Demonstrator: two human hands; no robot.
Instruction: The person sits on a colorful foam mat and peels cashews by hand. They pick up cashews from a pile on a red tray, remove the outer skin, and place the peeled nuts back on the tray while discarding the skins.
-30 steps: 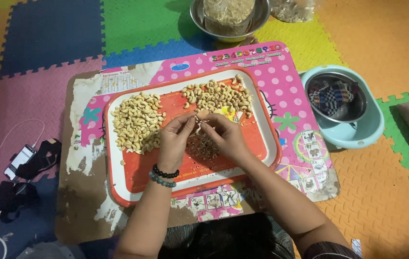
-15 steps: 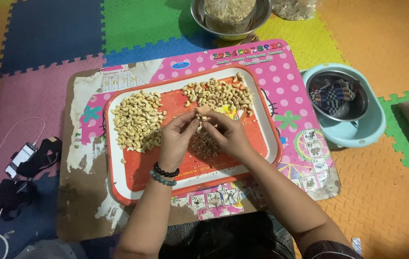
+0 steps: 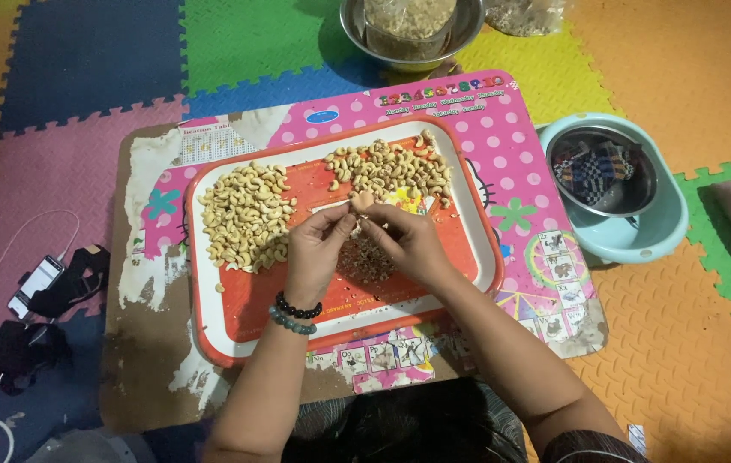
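Item: our left hand (image 3: 318,249) and right hand (image 3: 408,244), fingertips pinched together on one cashew nut (image 3: 362,201), over the brown skin scraps (image 3: 365,260) on the red tray (image 3: 254,317). Beyond: peeled pile (image 3: 245,214), unpeeled pile (image 3: 391,167). Step: peeling; finishing needs careful rubbing.

Single head-worn view, looking steeply down, close over tray (image 3: 211,257) and floor mats (image 3: 691,77)

floor: coloured foam mat (image 3: 83,60)
middle: worn pink board (image 3: 520,154)
right: pale blue basin (image 3: 670,231)
far: steel bowl (image 3: 357,26)
left: phone (image 3: 35,285), cables
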